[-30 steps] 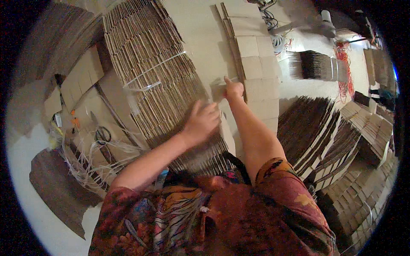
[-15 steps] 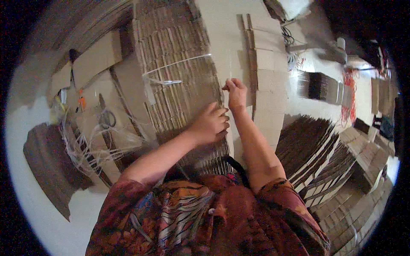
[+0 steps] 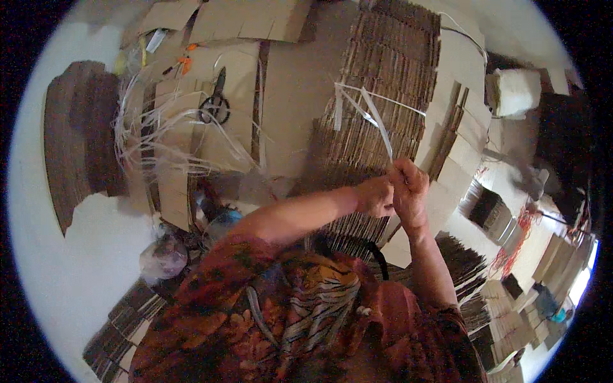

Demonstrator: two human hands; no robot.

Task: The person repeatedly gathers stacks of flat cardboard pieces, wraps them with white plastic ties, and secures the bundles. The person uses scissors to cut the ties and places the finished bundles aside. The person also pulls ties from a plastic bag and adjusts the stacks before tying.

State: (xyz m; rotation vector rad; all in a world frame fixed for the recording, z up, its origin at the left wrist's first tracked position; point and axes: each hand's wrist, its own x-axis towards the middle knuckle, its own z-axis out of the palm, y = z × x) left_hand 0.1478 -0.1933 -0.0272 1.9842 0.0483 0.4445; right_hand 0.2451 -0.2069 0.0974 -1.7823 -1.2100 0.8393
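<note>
hands now meet — left hand [image 3: 375, 196] and right hand [image 3: 410, 191] each grip the white strap [image 3: 377, 121] — earlier apart.

Black-handled scissors [image 3: 217, 105] are seen lying on flat cardboard sheets [image 3: 223, 83] upper left, with a tangle of loose white strap offcuts [image 3: 150, 137] spread just beside them. A white roll of strapping [image 3: 516, 91] is placed upper right. A dark brown cardboard stack [image 3: 70, 150] is set at far left. More bundled cardboard stacks [image 3: 504, 319] are piled lower right. A crumpled clear bag [image 3: 163, 255] is seen lower left.
</note>
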